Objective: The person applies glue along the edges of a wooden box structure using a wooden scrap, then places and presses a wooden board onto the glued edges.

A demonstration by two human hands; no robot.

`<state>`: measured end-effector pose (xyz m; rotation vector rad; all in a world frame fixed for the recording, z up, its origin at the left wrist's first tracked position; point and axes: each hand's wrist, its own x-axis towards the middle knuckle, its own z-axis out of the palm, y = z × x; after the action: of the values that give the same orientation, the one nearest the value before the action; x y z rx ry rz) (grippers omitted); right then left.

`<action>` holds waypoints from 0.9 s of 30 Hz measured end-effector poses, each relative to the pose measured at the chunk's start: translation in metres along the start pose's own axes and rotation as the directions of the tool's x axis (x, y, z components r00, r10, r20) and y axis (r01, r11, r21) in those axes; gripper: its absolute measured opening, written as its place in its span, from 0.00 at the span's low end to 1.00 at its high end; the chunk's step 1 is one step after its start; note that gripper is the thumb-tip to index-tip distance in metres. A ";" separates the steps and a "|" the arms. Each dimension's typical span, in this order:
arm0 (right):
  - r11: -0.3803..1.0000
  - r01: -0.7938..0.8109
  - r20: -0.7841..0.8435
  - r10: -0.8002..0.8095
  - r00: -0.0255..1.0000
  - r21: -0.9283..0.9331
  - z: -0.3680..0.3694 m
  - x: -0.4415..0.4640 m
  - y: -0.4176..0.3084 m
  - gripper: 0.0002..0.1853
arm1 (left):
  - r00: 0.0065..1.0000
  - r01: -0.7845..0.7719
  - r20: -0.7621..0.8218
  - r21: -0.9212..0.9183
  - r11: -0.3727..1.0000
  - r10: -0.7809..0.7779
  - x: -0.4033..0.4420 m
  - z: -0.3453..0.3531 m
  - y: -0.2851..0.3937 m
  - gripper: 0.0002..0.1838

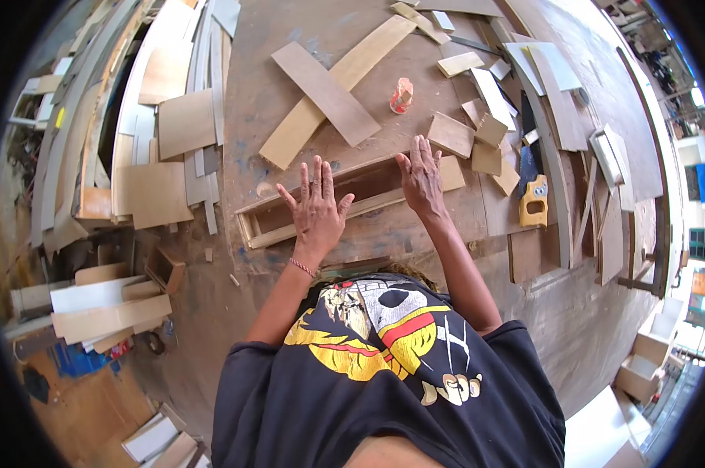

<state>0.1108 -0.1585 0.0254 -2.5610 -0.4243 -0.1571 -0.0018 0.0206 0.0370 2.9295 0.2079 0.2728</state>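
A long, narrow wooden box frame lies slantwise near the front edge of the workbench, with a darker brown inside. My left hand rests flat over its left part, fingers stretched and spread. Over the right part lies my right hand, palm down with its fingers straight out and the thumb apart. Neither hand grips anything. Parts of the frame's rails are hidden beneath both hands. At the right end a pale wooden face shows beyond my right hand.
Two crossed boards, a brown one over a lighter one, lie beyond the frame. A red-and-white crumpled container stands nearby. Wood offcuts and a yellow-handled saw are on the right. Stacked panels line the left.
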 end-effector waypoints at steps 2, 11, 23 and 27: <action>0.998 0.043 0.029 -0.042 0.999 -0.051 0.004 0.000 0.015 0.34 | 0.999 0.051 -0.011 0.040 0.998 -0.051 0.000 -0.002 0.001 0.39; 0.695 -0.362 0.334 0.182 0.925 0.622 -0.020 0.018 0.038 0.34 | 0.550 0.479 -0.235 -0.698 0.533 -0.802 -0.043 -0.038 -0.101 0.33; 0.609 -0.387 0.448 0.058 0.892 0.692 -0.006 0.021 0.058 0.36 | 0.615 0.417 0.396 -0.897 -0.144 -0.682 -0.070 0.005 -0.149 0.27; 0.606 -0.407 0.407 0.146 0.902 0.683 -0.006 0.022 0.057 0.35 | 0.620 0.459 0.436 -0.876 -0.149 -0.653 -0.070 0.003 -0.151 0.33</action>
<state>0.1500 -0.2023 0.0069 -1.7522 -0.1300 0.4721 -0.0879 0.1553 -0.0086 1.2035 0.9296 0.3079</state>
